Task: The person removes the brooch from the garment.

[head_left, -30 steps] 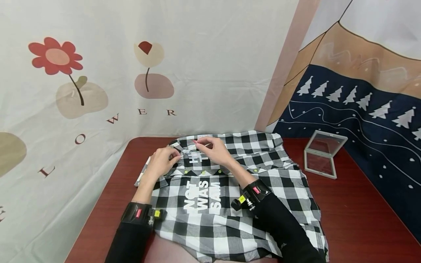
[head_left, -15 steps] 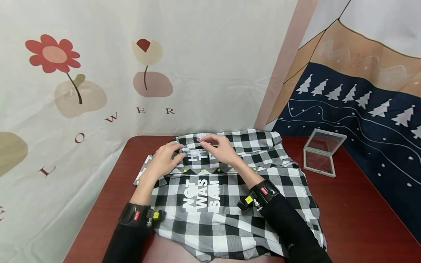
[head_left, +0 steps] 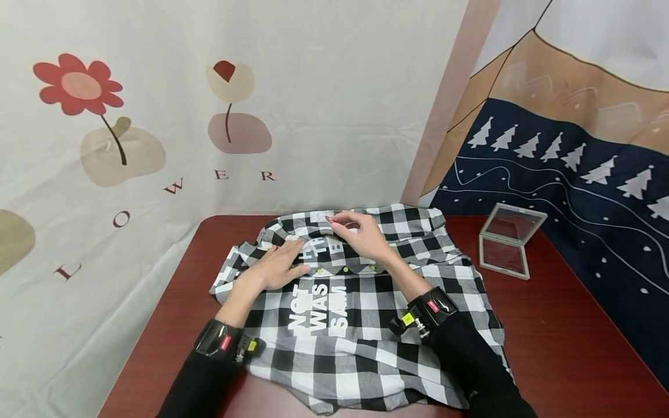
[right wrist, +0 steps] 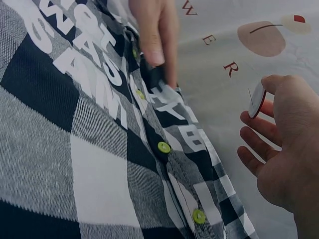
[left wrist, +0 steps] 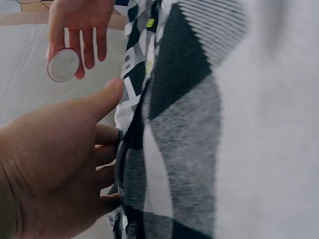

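Observation:
A black-and-white checked shirt [head_left: 376, 371] with white lettering and yellow-green buttons [right wrist: 164, 147] lies spread on the table. My left hand [head_left: 276, 267] rests with extended fingers on its left part, beside the button placket. Above the far part of the shirt, my right hand [head_left: 364, 237] pinches a small flat white disc [right wrist: 257, 100] with a red rim between thumb and fingertips. A thin, needle-like line shows on the disc in the right wrist view. The left wrist view shows the disc face-on, apart from the cloth.
An open, clear-lidded flat case [head_left: 509, 241] stands at the right rear of the reddish-brown table [head_left: 564, 348]. Printed curtains [head_left: 334, 104] hang directly behind the table's far edge.
My left hand has moved right and its fingers have gone from bent to flat on the shirt. The right hand has shifted a little right, still pinching the white disc.

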Tool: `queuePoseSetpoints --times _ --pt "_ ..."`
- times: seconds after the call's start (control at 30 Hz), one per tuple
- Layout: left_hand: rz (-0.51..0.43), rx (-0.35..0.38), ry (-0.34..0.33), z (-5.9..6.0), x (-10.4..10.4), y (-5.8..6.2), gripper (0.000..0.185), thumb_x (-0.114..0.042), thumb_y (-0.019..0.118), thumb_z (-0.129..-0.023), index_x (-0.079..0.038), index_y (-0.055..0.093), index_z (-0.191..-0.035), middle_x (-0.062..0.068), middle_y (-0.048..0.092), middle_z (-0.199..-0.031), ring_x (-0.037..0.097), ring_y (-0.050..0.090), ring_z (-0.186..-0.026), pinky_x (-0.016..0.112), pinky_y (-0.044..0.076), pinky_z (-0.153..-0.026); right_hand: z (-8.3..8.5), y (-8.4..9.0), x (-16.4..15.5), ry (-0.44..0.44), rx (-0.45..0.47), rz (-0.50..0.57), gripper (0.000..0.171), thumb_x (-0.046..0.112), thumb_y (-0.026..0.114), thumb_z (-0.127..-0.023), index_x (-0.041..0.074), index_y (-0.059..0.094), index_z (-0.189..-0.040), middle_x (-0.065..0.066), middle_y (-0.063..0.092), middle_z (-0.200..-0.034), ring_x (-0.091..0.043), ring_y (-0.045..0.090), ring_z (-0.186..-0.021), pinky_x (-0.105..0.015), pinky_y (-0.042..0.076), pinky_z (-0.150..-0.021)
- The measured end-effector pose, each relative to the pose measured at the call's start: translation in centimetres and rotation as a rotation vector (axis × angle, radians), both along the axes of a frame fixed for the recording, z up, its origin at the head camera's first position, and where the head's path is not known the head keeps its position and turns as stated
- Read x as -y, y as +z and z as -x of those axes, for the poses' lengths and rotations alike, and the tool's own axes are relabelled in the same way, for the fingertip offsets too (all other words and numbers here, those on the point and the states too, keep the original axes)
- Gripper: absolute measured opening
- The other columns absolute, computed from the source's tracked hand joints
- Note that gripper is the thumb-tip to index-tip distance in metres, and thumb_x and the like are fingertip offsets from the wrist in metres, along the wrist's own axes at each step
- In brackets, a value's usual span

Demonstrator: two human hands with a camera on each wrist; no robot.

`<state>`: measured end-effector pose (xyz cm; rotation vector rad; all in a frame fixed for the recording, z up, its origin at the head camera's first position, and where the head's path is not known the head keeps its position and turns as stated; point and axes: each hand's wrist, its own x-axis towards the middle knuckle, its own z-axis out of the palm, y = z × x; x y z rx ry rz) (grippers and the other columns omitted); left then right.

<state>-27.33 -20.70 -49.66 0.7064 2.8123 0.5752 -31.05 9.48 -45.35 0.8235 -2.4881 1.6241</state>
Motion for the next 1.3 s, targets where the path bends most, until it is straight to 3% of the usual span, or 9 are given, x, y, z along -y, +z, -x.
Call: queuePoseSetpoints --times 0.13,0.4,0.73,0.83,0.9,1.03,1.13,1.3 --pt "-0.002 0.096 0.022 -1.4 -0.9 1.9 0.102 -0.078 0.046 -0.111 -0.009 0.021 -0.182 0.021 0.018 -0.19 0.047 0.013 -0.177 0.078 0.01 -0.139 -0.2 0.1 -0.6 -0.006 0.011 -0.002 0.031 0.037 0.073 -0.112 0.015 0.081 -0.133 -0.005 0.082 -0.132 -0.027 0.077 -0.118 -0.051 0.063 -0.105" --pt "0.032 0.147 0.068 -1.3 -1.1 1.0 0.103 -0.079 0.044 -0.111 -0.014 0.01 -0.183 0.011 0.004 -0.193 0.036 0.001 -0.18 0.068 -0.001 -0.144 -0.6 -0.1 -1.6 -0.011 0.008 -0.019 0.029 0.038 0.072 -0.113 0.019 0.081 -0.133 -0.004 0.08 -0.136 -0.027 0.076 -0.121 -0.048 0.064 -0.104" --pt "0.035 0.153 0.082 -1.0 -1.2 1.1 0.106 -0.081 0.048 -0.109 -0.013 0.013 -0.183 0.012 0.008 -0.192 0.038 0.004 -0.18 0.071 0.001 -0.143 -0.9 0.0 -2.8 -0.011 0.007 -0.008 0.028 0.035 0.072 -0.113 0.019 0.08 -0.134 -0.005 0.081 -0.135 -0.026 0.077 -0.119 -0.044 0.064 -0.102" --pt "0.002 0.132 0.098 -0.9 -1.1 0.9 0.11 -0.085 0.049 -0.106 -0.012 0.018 -0.182 0.013 0.012 -0.192 0.037 0.007 -0.18 0.07 0.003 -0.144 -1.1 0.2 -3.1 -0.006 0.005 -0.004 0.029 0.034 0.072 -0.113 0.017 0.08 -0.134 -0.004 0.082 -0.136 -0.024 0.077 -0.119 -0.042 0.065 -0.101" --pt "-0.019 0.114 0.095 -1.0 -1.1 1.4 0.112 -0.086 0.05 -0.105 -0.01 0.022 -0.181 0.016 0.015 -0.191 0.039 0.009 -0.179 0.071 0.007 -0.143 -1.2 0.3 -3.4 -0.002 0.008 0.006 0.032 0.034 0.072 -0.113 0.012 0.08 -0.135 -0.007 0.081 -0.137 -0.025 0.077 -0.119 -0.045 0.064 -0.102" --pt "-0.019 0.05 0.093 -2.2 -1.9 4.3 0.096 -0.07 0.053 -0.113 -0.008 0.025 -0.181 0.023 0.019 -0.189 0.044 0.015 -0.178 0.072 0.013 -0.142 -1.5 0.8 -4.3 -0.016 0.013 0.01 0.033 0.034 0.072 -0.113 0.012 0.08 -0.135 -0.009 0.081 -0.138 -0.026 0.077 -0.12 -0.049 0.063 -0.103" --pt "-0.047 -0.039 0.075 -2.8 -2.7 6.0 0.082 -0.05 0.059 -0.117 -0.008 0.028 -0.18 0.025 0.024 -0.187 0.047 0.02 -0.176 0.072 0.016 -0.142 -1.9 1.2 -5.0 -0.04 0.007 0.004 0.028 0.034 0.073 -0.112 0.017 0.082 -0.133 -0.008 0.082 -0.136 -0.028 0.076 -0.121 -0.05 0.062 -0.103" --pt "-0.188 -0.186 0.011 -2.3 -3.8 6.5 0.076 -0.039 0.065 -0.116 -0.009 0.033 -0.178 0.022 0.032 -0.185 0.047 0.027 -0.174 0.073 0.023 -0.14 -2.1 1.5 -6.0 -0.043 -0.008 0.021 0.027 0.029 0.073 -0.113 0.014 0.081 -0.134 -0.009 0.081 -0.135 -0.029 0.076 -0.122 -0.053 0.061 -0.101"
